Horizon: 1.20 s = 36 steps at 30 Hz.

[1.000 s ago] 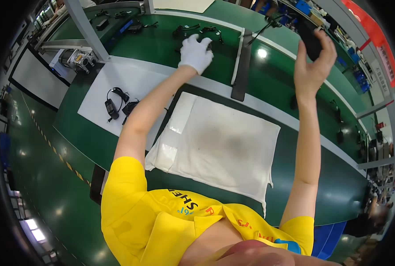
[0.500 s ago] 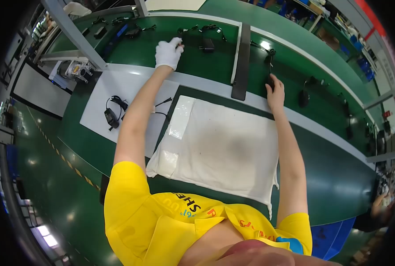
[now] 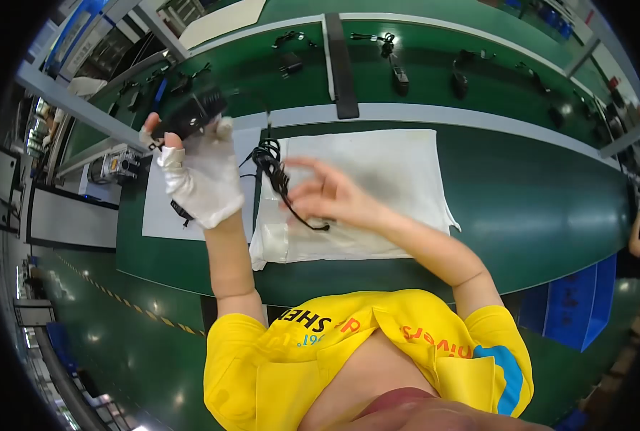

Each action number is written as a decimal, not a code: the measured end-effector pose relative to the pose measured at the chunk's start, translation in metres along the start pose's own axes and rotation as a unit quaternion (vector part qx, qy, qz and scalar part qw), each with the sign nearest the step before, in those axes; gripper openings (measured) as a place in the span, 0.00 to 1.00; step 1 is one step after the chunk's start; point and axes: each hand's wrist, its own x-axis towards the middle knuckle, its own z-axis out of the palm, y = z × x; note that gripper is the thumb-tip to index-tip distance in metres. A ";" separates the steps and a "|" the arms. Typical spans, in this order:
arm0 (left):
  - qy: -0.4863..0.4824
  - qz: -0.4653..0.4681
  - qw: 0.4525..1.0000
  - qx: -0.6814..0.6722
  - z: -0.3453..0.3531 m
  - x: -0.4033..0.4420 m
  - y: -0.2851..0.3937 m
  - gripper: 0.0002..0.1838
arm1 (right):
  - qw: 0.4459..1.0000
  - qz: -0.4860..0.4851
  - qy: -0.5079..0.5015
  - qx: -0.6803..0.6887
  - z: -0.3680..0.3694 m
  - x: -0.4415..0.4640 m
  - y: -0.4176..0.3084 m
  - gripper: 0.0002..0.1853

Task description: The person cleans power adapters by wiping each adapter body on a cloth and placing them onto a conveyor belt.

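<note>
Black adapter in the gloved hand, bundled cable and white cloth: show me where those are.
Black adapter (image 3: pixel 193 116): head view, on its dark casing.
Bundled cable (image 3: pixel 268 156): head view, on its coiled part.
White cloth (image 3: pixel 399 169): head view, on its bare surface.

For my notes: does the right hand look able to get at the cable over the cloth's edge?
Likely yes: the right hand is close beside the cable, with nothing visible between them; blur hides whether they touch.

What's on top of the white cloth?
The right hand and coiled black cable overlap the white cloth; contact is unclear. A shiny patch sits at its near-left corner. Cloth directly behind the hand and cable is hidden.
</note>
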 end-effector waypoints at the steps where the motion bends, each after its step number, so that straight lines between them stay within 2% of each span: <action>1: -0.004 -0.004 1.000 -0.003 -0.013 0.000 -0.004 0.16 | 0.999 0.038 -0.007 0.021 0.008 -0.012 0.007 0.37; 2: 0.026 -0.103 0.993 -0.054 -0.031 0.001 -0.009 0.15 | 0.996 0.077 -0.014 0.043 0.018 -0.023 0.010 0.35; 3: 0.055 -0.201 0.973 -0.104 -0.031 0.002 -0.011 0.14 | 0.996 0.073 -0.010 0.042 0.021 -0.031 0.017 0.35; 4: 0.101 -0.264 0.956 -0.080 -0.027 -0.001 -0.013 0.17 | 0.991 0.125 -0.039 0.015 0.022 -0.038 0.028 0.33; 6: 0.087 -0.239 0.966 -0.043 -0.029 -0.006 -0.013 0.15 | 0.970 0.215 -0.077 -0.083 0.031 -0.048 0.028 0.30; 7: 0.034 -0.150 0.988 0.003 -0.028 -0.015 -0.012 0.15 | 0.964 0.192 -0.084 -0.166 0.033 -0.054 0.031 0.29; 8: 0.033 -0.044 0.988 0.143 -0.010 -0.024 -0.010 0.20 | 0.950 0.169 -0.090 -0.245 0.036 -0.060 0.034 0.28; 9: 0.024 0.081 0.955 0.285 -0.002 -0.033 -0.017 0.24 | 0.951 0.168 -0.089 -0.245 0.037 -0.061 0.030 0.28; 10: 0.015 0.204 0.886 0.416 0.003 -0.038 -0.022 0.27 | 0.933 0.184 -0.108 -0.289 0.038 -0.061 0.023 0.27; 11: -0.037 0.314 0.766 0.560 -0.016 -0.041 -0.028 0.30 | 0.913 0.200 -0.126 -0.333 0.038 -0.062 0.018 0.25; 12: -0.138 0.299 0.667 0.669 -0.023 -0.050 -0.036 0.26 | 0.913 0.199 -0.125 -0.335 0.037 -0.063 0.019 0.25; 13: -0.246 0.298 0.556 0.736 -0.031 -0.060 -0.043 0.22 | 0.873 0.220 -0.168 -0.401 0.035 -0.064 0.023 0.23; 14: -0.344 0.125 0.527 0.767 -0.037 -0.071 -0.060 0.22 | 0.828 0.238 -0.210 -0.463 0.034 -0.066 0.029 0.22; 15: -0.428 -0.052 0.476 0.767 -0.048 -0.079 -0.073 0.21 | 0.813 0.210 -0.228 -0.494 0.035 -0.069 0.037 0.20; 16: -0.429 -0.052 0.475 0.767 -0.062 -0.084 -0.075 0.21 | 0.813 0.209 -0.227 -0.493 0.040 -0.073 0.038 0.20; 18: -0.486 0.065 0.506 0.709 -0.062 -0.080 -0.074 0.18 | 0.799 0.216 -0.241 -0.507 0.043 -0.074 0.032 0.19; 19: -0.458 0.022 0.595 0.660 -0.061 -0.075 -0.074 0.17 | 0.823 0.188 -0.240 -0.480 0.038 -0.077 0.037 0.20; 20: -0.462 0.015 0.595 0.657 -0.041 -0.074 -0.062 0.17 | 0.827 0.190 -0.236 -0.474 0.040 -0.077 0.038 0.20; 22: -0.310 0.224 0.663 0.644 -0.010 -0.073 -0.048 0.16 | 0.842 0.220 -0.207 -0.447 0.038 -0.072 0.033 0.19; 24: -0.275 0.075 0.774 0.565 -0.054 -0.086 -0.073 0.17 | 0.836 0.229 -0.198 -0.458 0.038 -0.072 0.031 0.19; 25: -0.417 0.037 0.631 0.653 -0.090 -0.086 -0.094 0.16 | 0.831 0.226 -0.198 -0.468 0.038 -0.072 0.034 0.19; 26: -0.539 -0.002 0.456 0.709 -0.087 -0.081 -0.095 0.16 | 0.826 0.223 -0.197 -0.479 0.037 -0.071 0.036 0.19; 27: -0.497 0.005 0.451 0.741 -0.085 -0.081 -0.086 0.18 | 0.826 0.223 -0.195 -0.480 0.038 -0.075 0.035 0.19; 28: -0.503 0.015 0.449 0.738 -0.079 -0.071 -0.085 0.18 | 0.828 0.214 -0.196 -0.481 0.037 -0.074 0.033 0.19; 30: -0.393 0.033 0.654 0.646 -0.060 -0.066 -0.075 0.19 | 0.835 0.211 -0.191 -0.471 0.040 -0.076 0.033 0.19; 31: -0.380 0.053 0.691 0.612 -0.047 -0.061 -0.067 0.21 | 0.839 0.216 -0.179 -0.465 0.039 -0.073 0.031 0.18; 32: -0.365 0.157 0.677 0.620 -0.032 -0.065 -0.059 0.21 | 0.843 0.222 -0.168 -0.461 0.040 -0.072 0.030 0.18; 34: -0.492 0.016 0.566 0.662 -0.057 -0.061 -0.074 0.21 | 0.852 0.194 -0.152 -0.463 0.041 -0.072 0.031 0.18; 35: -0.492 0.018 0.565 0.662 -0.076 -0.064 -0.080 0.21 | 0.847 0.197 -0.149 -0.471 0.041 -0.071 0.031 0.18; 36: -0.489 -0.020 0.519 0.701 -0.095 -0.068 -0.086 0.22 | 0.842 0.200 -0.145 -0.479 0.041 -0.070 0.031 0.18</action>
